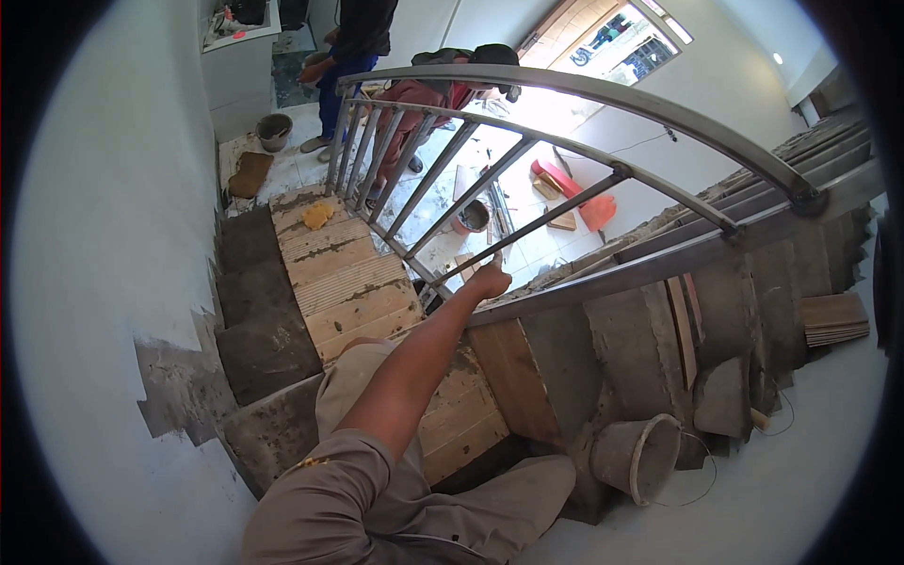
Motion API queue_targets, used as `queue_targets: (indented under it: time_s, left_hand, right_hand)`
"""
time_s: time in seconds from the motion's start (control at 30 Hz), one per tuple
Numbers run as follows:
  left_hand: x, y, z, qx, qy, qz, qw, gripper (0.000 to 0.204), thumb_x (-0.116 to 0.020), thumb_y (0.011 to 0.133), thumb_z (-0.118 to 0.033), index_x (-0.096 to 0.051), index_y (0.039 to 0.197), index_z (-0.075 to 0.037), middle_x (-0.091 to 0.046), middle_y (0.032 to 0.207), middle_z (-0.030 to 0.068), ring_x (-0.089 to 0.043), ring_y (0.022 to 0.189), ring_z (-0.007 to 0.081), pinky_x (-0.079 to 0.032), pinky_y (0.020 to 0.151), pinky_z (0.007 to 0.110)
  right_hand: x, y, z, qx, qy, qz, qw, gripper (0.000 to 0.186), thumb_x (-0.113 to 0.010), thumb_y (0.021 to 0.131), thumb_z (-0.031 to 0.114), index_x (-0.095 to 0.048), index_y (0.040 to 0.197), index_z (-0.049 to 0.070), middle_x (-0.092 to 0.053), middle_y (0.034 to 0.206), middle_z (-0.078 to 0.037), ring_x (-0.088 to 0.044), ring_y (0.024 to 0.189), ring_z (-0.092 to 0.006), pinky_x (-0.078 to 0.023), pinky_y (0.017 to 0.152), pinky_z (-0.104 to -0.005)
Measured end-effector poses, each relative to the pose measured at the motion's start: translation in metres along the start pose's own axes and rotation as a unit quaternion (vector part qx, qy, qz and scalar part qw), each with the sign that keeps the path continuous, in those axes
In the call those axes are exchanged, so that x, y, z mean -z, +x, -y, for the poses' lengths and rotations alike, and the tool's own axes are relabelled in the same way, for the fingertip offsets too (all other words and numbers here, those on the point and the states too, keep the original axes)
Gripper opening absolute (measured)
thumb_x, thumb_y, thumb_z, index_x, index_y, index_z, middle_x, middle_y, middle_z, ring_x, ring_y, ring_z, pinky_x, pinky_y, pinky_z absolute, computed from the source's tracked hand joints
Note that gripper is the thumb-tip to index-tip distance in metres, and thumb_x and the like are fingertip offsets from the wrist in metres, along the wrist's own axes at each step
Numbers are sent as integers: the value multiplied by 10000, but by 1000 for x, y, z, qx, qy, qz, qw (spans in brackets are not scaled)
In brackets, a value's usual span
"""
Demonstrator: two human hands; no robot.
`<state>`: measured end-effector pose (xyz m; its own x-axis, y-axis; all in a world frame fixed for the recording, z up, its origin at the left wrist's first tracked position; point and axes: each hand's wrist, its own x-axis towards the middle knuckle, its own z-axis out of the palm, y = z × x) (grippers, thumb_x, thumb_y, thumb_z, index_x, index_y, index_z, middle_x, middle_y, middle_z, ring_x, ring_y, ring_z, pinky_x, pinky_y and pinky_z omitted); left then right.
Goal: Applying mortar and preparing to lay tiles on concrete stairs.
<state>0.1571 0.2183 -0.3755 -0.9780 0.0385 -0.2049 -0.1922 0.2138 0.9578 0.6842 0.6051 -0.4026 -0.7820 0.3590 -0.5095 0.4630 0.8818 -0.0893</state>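
Observation:
My left arm reaches forward from the lower left. My left hand [491, 281] is closed on the lower part of the metal stair railing [556, 212], near the foot of a slanting bar. Its fingertips are partly hidden. My right hand does not show. Beneath my arm are my bent legs in light brown trousers [471, 504], on the staircase. Wood-look tiles [344, 278] cover some steps, smeared with mortar. Bare grey cement steps [268, 353] run beside the left wall, and a yellow sponge [318, 217] lies on an upper tile.
A mortar-caked bucket [636, 459] lies tipped on the right-hand steps, near stacked tiles [836, 318] and a wooden strip [681, 331]. Below, beyond the railing, a person in red [410, 108] bends over. Another stands in blue trousers [331, 108] beside a bucket [274, 133].

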Motion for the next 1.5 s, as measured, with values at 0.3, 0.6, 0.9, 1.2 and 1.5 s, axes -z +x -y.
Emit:
queue_targets:
  time_s: [0.3, 0.6, 0.9, 1.2, 1.5]
  left_hand:
    - [-10, 15, -44, -154, 14, 44, 987, 793, -571, 855, -280, -371, 1597, -86, -475, 1509, 328, -507, 1376, 424, -394, 1166, 396]
    - [-23, 9, -85, -162, -51, 77, 982, 674, -541, 896, -293, -474, 1559, -192, -505, 1521, 254, -483, 1410, 377, -358, 1198, 401]
    - [-21, 3, -84, -105, -52, 57, 992, 691, -575, 884, -341, -500, 1522, -85, -515, 1516, 245, -502, 1397, 375, -373, 1191, 384]
    - [41, -41, -106, -57, -282, -11, 958, 427, -708, 911, -331, -686, 1156, 18, -683, 827, 75, -594, 603, 135, -484, 526, 311]
    - [160, -206, -34, -29, -292, -224, 930, 462, -685, 965, -446, -716, 1185, -41, -641, 856, 30, -575, 705, 103, -485, 599, 247]
  right_hand:
    - [2, -4, -2, -2, 3, 13, 1000, 514, -608, 970, 443, -651, 1229, 1, -717, 1180, -225, -688, 998, -413, -511, 851, -547]
    - [8, -1, -6, 9, -18, 24, 1000, 512, -610, 969, 440, -651, 1227, 0, -719, 1177, -224, -688, 992, -415, -511, 848, -547]
    - [10, 3, -3, 22, -14, 27, 999, 510, -612, 967, 438, -652, 1225, -1, -720, 1175, -223, -687, 986, -416, -511, 845, -548]
    - [26, 10, -13, 85, -50, 49, 994, 508, -613, 966, 435, -652, 1222, -1, -722, 1173, -222, -687, 980, -418, -511, 842, -549]
    - [31, 21, -17, 97, -45, 56, 993, 506, -615, 965, 432, -652, 1220, -2, -723, 1171, -220, -687, 973, -419, -510, 838, -550]
